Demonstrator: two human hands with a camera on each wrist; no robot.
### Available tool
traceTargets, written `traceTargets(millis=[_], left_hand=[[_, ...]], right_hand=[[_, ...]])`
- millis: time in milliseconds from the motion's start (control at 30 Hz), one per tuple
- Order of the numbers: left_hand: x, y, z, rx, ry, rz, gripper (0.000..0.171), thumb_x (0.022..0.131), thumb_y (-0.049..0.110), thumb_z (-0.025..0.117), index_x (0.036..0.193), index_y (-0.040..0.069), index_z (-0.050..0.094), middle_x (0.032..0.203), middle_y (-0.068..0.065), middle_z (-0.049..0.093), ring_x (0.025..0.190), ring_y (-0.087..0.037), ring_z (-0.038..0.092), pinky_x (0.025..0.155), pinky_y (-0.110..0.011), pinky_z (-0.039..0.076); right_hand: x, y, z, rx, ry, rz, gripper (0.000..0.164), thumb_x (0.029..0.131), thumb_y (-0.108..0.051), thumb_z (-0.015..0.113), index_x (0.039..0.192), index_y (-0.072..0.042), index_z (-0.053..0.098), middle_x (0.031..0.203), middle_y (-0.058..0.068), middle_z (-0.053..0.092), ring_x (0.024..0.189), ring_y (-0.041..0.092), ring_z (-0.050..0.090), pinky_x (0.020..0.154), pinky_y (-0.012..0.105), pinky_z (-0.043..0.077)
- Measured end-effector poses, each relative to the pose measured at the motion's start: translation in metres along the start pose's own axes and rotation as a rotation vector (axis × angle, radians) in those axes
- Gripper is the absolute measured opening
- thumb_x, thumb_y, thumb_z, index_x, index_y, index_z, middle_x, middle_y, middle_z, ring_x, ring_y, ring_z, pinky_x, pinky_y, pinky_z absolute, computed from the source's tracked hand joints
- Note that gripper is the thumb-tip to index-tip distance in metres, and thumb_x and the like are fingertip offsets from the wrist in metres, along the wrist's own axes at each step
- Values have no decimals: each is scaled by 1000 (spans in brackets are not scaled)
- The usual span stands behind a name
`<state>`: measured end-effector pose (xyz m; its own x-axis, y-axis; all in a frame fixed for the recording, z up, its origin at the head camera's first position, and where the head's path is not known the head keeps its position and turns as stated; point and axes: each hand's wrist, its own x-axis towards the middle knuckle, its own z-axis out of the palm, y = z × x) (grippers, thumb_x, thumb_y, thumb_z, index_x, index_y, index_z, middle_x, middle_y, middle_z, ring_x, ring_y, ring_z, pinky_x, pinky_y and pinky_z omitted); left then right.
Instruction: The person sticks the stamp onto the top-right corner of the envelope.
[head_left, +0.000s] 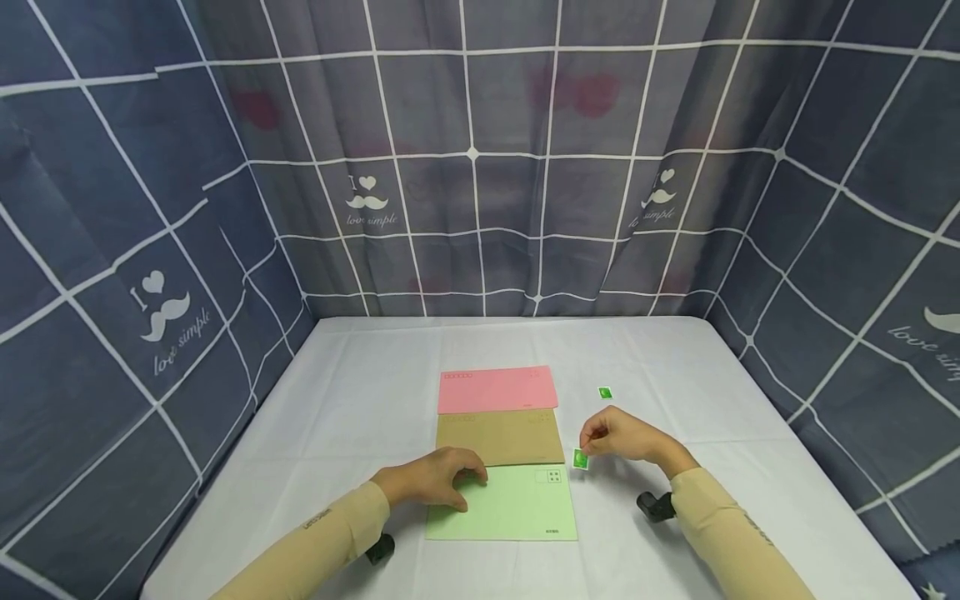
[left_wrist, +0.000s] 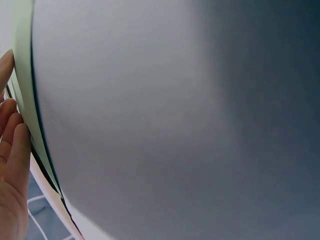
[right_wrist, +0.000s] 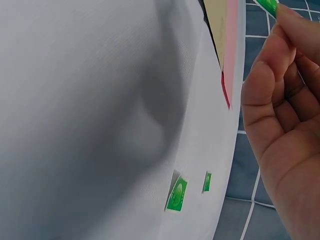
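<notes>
Three envelopes lie in a column on the white table: a pink one (head_left: 498,391) at the back, a brown one (head_left: 499,438) in the middle, and a light green one (head_left: 517,510) nearest me. My left hand (head_left: 438,479) rests on the left part of the green envelope, thumb and fingers apart, fingertips on the paper. Between thumb and fingertips my right hand (head_left: 630,435) pinches a small green stamp (head_left: 581,459) with a white border, just right of the green envelope's top right corner. The right wrist view shows the pinched stamp (right_wrist: 268,6) at its upper edge.
In the right wrist view two more green stamps, a nearer one (right_wrist: 177,194) and a farther one (right_wrist: 207,182), lie on the white tablecloth (head_left: 360,375). The head view shows one loose stamp (head_left: 605,392) beyond my right hand. Dark checked curtains (head_left: 510,192) enclose the table.
</notes>
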<state>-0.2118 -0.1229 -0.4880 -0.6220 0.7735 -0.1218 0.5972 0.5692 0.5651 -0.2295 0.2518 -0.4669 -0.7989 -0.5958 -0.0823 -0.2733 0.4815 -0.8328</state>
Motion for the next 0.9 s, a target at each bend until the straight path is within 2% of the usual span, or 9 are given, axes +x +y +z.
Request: traceTargets(millis=[100,367,900], left_hand=[[-1,0,1,-11,0,-3,43,76,15,88,114,19,67,115,12,64,103,1,55,93,-19,50],[-1,-1,2,-13,0,0,43,76,15,87,113,19,67,115,13,64,103,2,54,92,-19,50],[-2,1,1,-14,4,2,42,76,12,87,112,17,67,114,11,65,101,1,55,92,-18,51]], right_hand=[[3,-1,3,8,-4,-12,8,86,-4,74,87,4,71,79,16,68,68,7,52,62,20,45],[9,-7,10,21,-13,-4,5,85,-3,74,86,1,71,78,6,66,68,8,51,60,21,43],[22,-9,20,19,-48,-19,9,86,-2,73,88,7,70,78,3,66,68,7,52,61,21,46]])
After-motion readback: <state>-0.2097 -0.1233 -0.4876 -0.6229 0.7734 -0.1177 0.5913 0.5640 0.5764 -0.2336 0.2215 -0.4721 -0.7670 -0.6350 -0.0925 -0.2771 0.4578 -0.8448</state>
